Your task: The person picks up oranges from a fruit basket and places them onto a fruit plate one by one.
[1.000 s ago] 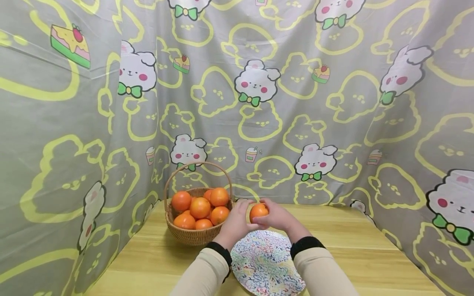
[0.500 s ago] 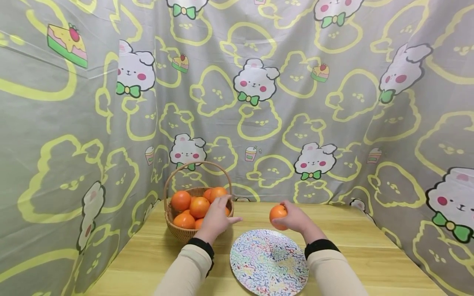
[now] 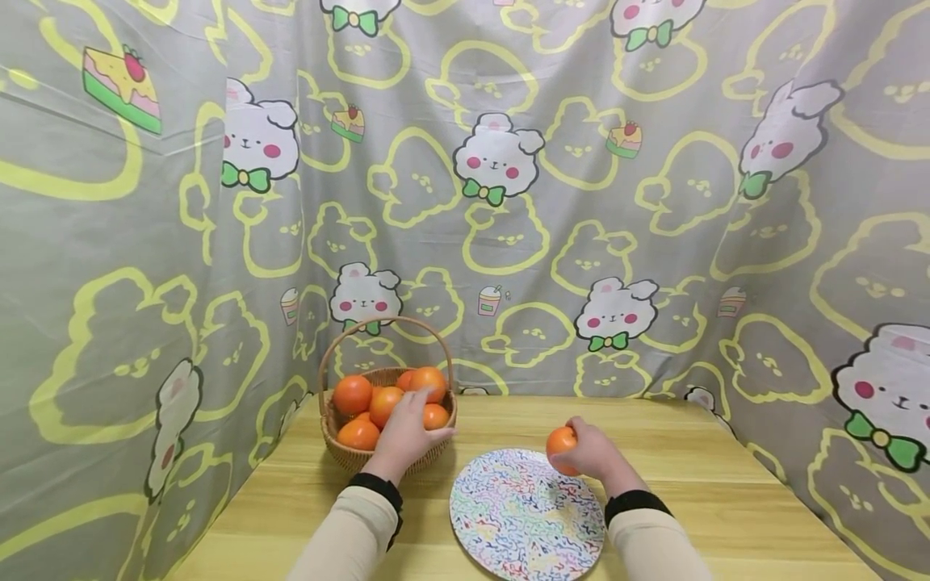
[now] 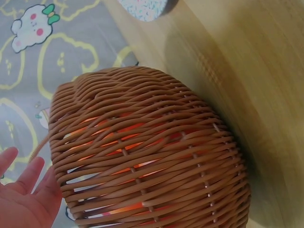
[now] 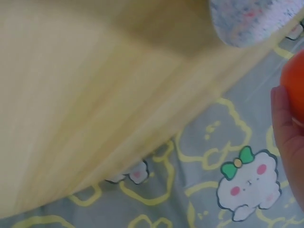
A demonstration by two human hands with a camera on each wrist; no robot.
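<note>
My right hand (image 3: 597, 453) holds an orange (image 3: 563, 449) above the far right rim of a round plate (image 3: 508, 516) with a multicoloured squiggle pattern. In the right wrist view, fingers (image 5: 284, 116) curve against the orange (image 5: 295, 85) at the right edge. My left hand (image 3: 404, 436) reaches over the front right rim of a wicker basket (image 3: 363, 460), fingers extended and nothing gripped. Several oranges (image 3: 353, 394) fill the basket, some hidden behind this hand. The left wrist view shows the left hand (image 4: 23, 194) spread beside the woven basket wall (image 4: 156, 152).
The basket's tall arched handle (image 3: 392, 319) rises at the back left of the wooden table (image 3: 697, 476). A grey patterned curtain (image 3: 501, 242) surrounds the table's back and both sides.
Both hands were together at the orange. The left hand has let go and moved left to the basket. The right hand has carried the orange right and lower, toward the plate's rim.
</note>
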